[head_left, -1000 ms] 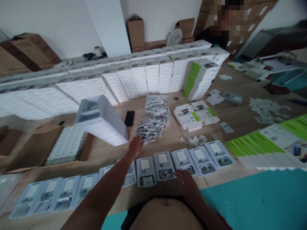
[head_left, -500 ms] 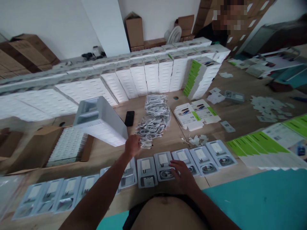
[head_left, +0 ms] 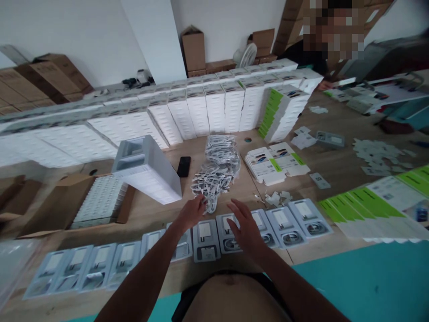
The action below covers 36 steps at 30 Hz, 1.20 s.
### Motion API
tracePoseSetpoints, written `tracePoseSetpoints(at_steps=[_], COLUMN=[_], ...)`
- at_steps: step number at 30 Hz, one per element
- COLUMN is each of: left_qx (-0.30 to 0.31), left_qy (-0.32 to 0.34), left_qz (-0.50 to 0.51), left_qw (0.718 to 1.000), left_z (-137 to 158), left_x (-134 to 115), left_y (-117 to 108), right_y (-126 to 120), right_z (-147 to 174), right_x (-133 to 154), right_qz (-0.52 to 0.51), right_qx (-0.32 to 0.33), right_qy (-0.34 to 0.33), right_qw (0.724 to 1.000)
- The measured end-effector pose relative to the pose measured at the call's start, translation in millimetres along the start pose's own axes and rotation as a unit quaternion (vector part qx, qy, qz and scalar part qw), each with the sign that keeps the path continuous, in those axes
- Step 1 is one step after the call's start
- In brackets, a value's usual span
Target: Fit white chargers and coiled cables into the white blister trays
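Observation:
My left hand (head_left: 193, 212) is closed on a coiled white cable (head_left: 211, 204) at the near end of a pile of bundled cables (head_left: 217, 172). My right hand (head_left: 247, 227) hovers with fingers apart above a row of grey plastic trays, holding nothing. Just below it a tray (head_left: 231, 244) carries a white charger and a coiled cable. The tray (head_left: 206, 239) beside it on the left shows a white charger, with no coiled cable visible. More trays (head_left: 100, 266) lie in line to the left, partly behind my left forearm.
A tall stack of empty trays (head_left: 150, 174) and an open carton (head_left: 60, 210) of white chargers stand left. A phone (head_left: 183, 166) lies beside the cables. Flattened printed boxes (head_left: 276, 163) lie right. White boxes (head_left: 197, 112) form a wall behind. Another person (head_left: 306, 56) is at the far right.
My left hand has drawn a coiled cable from the pile, moving it slightly right and toward me. My right hand has lifted toward it, fingers spread. The other person's hand now shows.

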State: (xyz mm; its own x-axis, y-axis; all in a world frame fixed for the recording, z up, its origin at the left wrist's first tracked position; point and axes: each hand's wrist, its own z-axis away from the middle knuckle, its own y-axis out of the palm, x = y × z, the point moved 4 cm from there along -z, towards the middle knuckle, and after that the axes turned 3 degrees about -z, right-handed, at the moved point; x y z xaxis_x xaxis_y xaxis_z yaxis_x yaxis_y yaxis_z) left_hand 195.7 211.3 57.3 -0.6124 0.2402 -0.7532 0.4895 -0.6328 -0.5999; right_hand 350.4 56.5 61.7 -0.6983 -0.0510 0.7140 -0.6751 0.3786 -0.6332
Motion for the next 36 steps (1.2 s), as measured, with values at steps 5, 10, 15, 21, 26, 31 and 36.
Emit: tracePoseSetpoints(at_steps=[5,10,15,21,26,31,36], left_qx=[0.046,0.245,0.215,0.104,0.097,0.064,0.058], left_qy=[0.061,-0.099,-0.102,-0.067,-0.094,-0.085,-0.082], left_qz=[-0.024,0.254,0.199,0.105,0.201,0.247,0.256], left_qw=[0.997,0.930,0.951,0.987,0.970,0.963,0.961], left_z=[44,70,79,77,83,79,73], left_x=[-40,-28,-2,3,-1,-7,-15], left_y=[7,35,55,74,89,99,103], right_y=[-15,-19,-12,-10,0,8,-3], right_z=[-38,-36,-18,-9,5,19,19], right_x=[21,23,33,30,11,8,8], right_qz=[0.101,0.180,0.244,0.109,-0.195,-0.307,-0.237], right_qx=[0.106,0.157,0.230,0.216,0.075,0.010,-0.031], right_qy=[-0.102,-0.147,-0.128,0.025,0.206,0.268,0.251], right_qw=[0.984,0.960,0.933,0.970,0.956,0.913,0.938])
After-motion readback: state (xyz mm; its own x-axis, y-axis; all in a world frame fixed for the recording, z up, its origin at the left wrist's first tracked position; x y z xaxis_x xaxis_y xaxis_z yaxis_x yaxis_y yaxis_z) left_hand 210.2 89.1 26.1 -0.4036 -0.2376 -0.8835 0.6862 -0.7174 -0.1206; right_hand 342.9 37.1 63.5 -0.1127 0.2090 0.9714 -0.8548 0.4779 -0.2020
